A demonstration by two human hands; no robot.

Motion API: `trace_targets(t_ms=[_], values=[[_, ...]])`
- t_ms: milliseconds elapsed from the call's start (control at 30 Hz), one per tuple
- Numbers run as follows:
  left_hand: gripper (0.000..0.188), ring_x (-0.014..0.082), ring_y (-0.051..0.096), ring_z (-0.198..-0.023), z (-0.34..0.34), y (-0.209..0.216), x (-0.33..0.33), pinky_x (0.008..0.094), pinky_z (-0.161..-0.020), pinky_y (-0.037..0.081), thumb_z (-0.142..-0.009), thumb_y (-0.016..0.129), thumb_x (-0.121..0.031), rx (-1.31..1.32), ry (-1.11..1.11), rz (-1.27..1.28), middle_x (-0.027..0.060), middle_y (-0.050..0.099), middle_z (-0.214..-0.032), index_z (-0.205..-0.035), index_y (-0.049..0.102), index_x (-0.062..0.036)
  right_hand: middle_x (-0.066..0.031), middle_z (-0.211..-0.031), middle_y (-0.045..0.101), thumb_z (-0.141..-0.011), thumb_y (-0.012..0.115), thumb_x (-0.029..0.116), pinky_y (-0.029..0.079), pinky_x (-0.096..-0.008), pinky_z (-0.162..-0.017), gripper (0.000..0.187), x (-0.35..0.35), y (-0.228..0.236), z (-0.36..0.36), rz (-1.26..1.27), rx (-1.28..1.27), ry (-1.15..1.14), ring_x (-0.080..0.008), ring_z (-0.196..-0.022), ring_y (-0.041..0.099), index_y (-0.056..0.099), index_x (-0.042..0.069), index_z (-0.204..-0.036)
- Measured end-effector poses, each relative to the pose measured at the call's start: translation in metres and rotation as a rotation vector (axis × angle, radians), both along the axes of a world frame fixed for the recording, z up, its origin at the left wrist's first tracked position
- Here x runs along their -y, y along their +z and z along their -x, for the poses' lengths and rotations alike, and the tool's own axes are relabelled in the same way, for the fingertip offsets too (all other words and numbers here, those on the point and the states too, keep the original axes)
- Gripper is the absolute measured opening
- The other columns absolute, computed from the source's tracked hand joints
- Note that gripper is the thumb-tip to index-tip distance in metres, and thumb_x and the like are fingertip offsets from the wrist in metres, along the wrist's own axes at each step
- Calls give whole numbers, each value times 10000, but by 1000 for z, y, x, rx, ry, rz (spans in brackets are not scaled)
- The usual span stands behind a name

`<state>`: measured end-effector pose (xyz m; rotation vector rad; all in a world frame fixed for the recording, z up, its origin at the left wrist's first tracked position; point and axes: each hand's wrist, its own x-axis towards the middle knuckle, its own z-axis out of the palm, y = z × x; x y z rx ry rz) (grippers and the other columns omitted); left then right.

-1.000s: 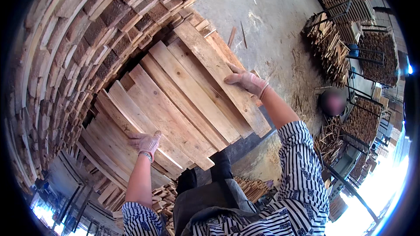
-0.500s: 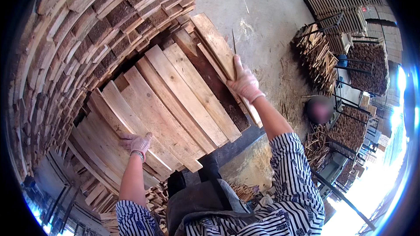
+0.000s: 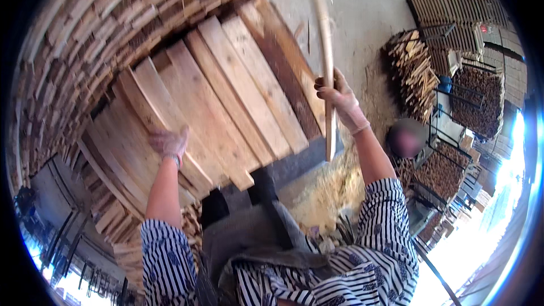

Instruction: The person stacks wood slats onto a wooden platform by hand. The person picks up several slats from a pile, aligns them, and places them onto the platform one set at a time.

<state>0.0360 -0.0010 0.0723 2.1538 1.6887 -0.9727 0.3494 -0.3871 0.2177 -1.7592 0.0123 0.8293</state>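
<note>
A pale wooden plank [image 3: 324, 39], turned edge-on, stands up in my right hand [image 3: 344, 101], clear of the stack's right side. The gloved fingers are wrapped round its lower part. My left hand [image 3: 168, 143], gloved too, lies over the raised edge of a darker plank [image 3: 136, 99]; its thumb is on one side and its fingers, a little blurred, on the other. Between the hands a row of side-by-side planks [image 3: 209, 99] tops the stack. Along its right side runs a brown, rough-edged board [image 3: 280, 39].
A tall wall of stacked planks [image 3: 113, 28] curves along the left. Bundled sticks [image 3: 409, 73] and racked wood [image 3: 479, 99] stand at the right. Sawdust [image 3: 323, 198] covers the floor near my legs. A person [image 3: 406, 139], blurred, is at the right.
My right hand has lifted the plank off the stack's right side and turned it edge-on, moving right. My left hand stays on its plank. The view has shifted slightly.
</note>
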Motion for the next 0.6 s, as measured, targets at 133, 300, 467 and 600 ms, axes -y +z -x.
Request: trace_targets(t_ms=[133, 300, 467, 600], values=[[1211, 489, 221, -1460, -3, -2, 17, 552, -1153, 295, -806, 728, -570, 153, 127, -206, 353, 139, -1566, -1548, -11, 39, -116, -1046, 677, -875, 738, 243, 557, -374, -857, 424, -5, 40, 97, -237, -379, -291, -231, -933, 668, 621, -30, -1178], [1011, 408, 396, -1357, 8, 48, 7, 461, -1097, 380, -802, 771, -358, 475, 180, -169, 310, 382, -1434, -1490, 174, 80, -93, -964, 653, -924, 682, 251, 580, -416, -801, 359, 8, -22, 205, -273, -534, -692, -228, -839, 646, 571, 34, -1186], [770, 299, 611, -1055, 69, 105, -10, 392, -942, 495, -745, 746, -164, 934, 398, 25, 236, 628, -1140, -1369, 397, 122, -80, -1070, 643, -939, 673, 379, 521, -451, -877, 396, 64, -68, 313, -158, -589, -901, -247, -959, 618, 561, 105, -1202], [769, 257, 578, -1106, 171, 139, -12, 369, -1009, 471, -780, 675, -21, 1073, 826, 421, 198, 569, -1248, -1472, 340, 16, -65, -1207, 619, -947, 625, 522, 489, -478, -961, 532, 12, -125, 326, -120, -634, -943, -289, -1066, 595, 545, 144, -1312]])
